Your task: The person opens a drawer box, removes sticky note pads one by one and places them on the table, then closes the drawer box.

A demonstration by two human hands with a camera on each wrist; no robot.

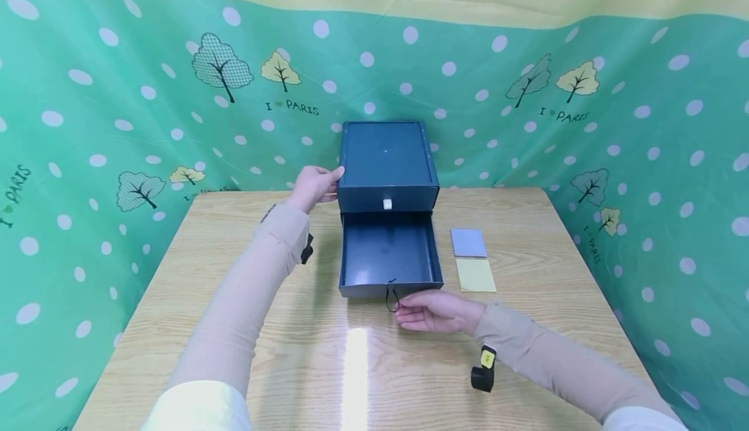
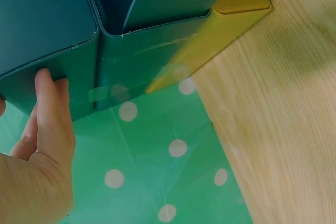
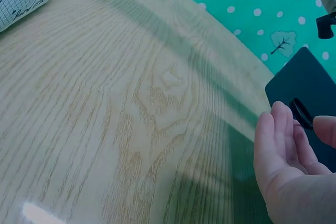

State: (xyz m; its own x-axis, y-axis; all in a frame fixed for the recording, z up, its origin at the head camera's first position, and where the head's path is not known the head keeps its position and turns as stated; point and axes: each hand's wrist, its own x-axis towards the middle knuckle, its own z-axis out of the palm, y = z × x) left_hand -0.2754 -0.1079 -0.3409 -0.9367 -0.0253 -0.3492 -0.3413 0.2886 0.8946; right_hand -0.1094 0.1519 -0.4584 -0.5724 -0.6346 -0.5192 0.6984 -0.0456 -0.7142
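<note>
A dark blue drawer unit (image 1: 386, 155) stands at the back of the table, its lower drawer (image 1: 386, 249) pulled out with nothing visible inside. The upper drawer, with a white knob (image 1: 387, 204), is closed. My left hand (image 1: 315, 185) rests against the unit's left side; in the left wrist view its straight fingers (image 2: 50, 108) press the wall. At the drawer's front, my right hand (image 1: 439, 311) pinches a thin black loop pull (image 1: 392, 300) between thumb and fingers. The right wrist view shows this loop (image 3: 301, 113) beside the thumb, its exact contact partly hidden.
Right of the drawer lie a blue sticky-note pad (image 1: 468, 242) and a yellow one (image 1: 476, 275). A yellow part (image 2: 231, 9) shows beneath the unit in the left wrist view. Green dotted cloth (image 1: 374, 67) encloses the back and sides of the wooden table (image 1: 234, 327).
</note>
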